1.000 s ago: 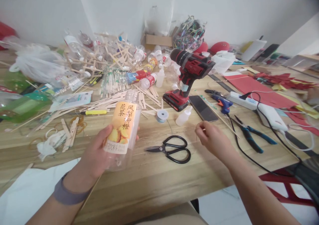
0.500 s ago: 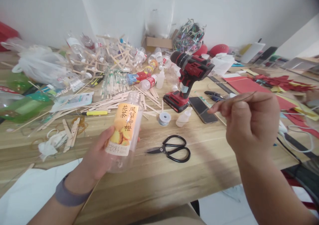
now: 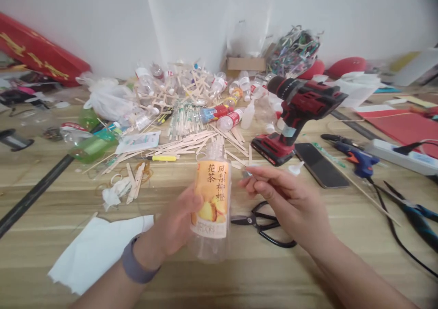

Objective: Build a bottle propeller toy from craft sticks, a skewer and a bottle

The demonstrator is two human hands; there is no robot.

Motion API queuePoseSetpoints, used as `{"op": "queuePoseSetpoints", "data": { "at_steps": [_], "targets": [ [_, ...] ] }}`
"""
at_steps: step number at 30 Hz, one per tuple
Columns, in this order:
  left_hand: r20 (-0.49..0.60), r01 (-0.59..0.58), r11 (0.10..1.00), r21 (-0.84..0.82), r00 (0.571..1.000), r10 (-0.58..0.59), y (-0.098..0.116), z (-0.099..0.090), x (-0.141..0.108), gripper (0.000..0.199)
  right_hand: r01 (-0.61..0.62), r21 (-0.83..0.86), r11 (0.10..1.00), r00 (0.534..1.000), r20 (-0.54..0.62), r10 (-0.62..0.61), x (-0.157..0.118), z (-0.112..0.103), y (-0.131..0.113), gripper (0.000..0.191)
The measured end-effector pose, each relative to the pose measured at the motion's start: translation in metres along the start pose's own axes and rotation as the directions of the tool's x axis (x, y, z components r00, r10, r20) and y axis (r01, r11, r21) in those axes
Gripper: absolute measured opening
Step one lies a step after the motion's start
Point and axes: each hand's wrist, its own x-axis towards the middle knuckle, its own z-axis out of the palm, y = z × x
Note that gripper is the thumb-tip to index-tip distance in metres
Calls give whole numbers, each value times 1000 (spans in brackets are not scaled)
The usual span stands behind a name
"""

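Left hand [image 3: 173, 223] grips the bottle [image 3: 212, 202] labelled “凤梨柳橙 花茶”; right hand [image 3: 291, 200] pinches something thin [image 3: 252, 175].

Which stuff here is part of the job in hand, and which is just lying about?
In the job:
labelled bottle, held by the left hand
whatever the right hand pinches, too fine to identify
scissors, possibly: close by the right hand

Probably just lying about:
drill
phone
glue gun
pliers
yellow-handled tool
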Motion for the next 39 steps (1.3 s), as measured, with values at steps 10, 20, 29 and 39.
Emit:
{"op": "queuePoseSetpoints", "data": {
  "at_steps": [10, 20, 29, 39],
  "targets": [
    [74, 190, 966, -176, 981, -180, -3, -6, -7, 61, -185, -24, 982, 983, 8, 185, -17, 9, 20, 14],
    [54, 164, 965, -203, 986, -156, -8, -4, -8, 65, 51, -258, 965, 996, -57, -68, -15, 5, 14, 10],
    [-111, 121, 990, -74, 985, -129, -6, 4, -3, 52, 114, -264, 958, 990, -45, -130, -14, 9, 10, 14],
    [-100, 85, 996, 27, 992, -82, -11, 6, 0, 49, 103, -270, 957, 993, -25, -114, -14, 12, 7, 16]
  ]
}}
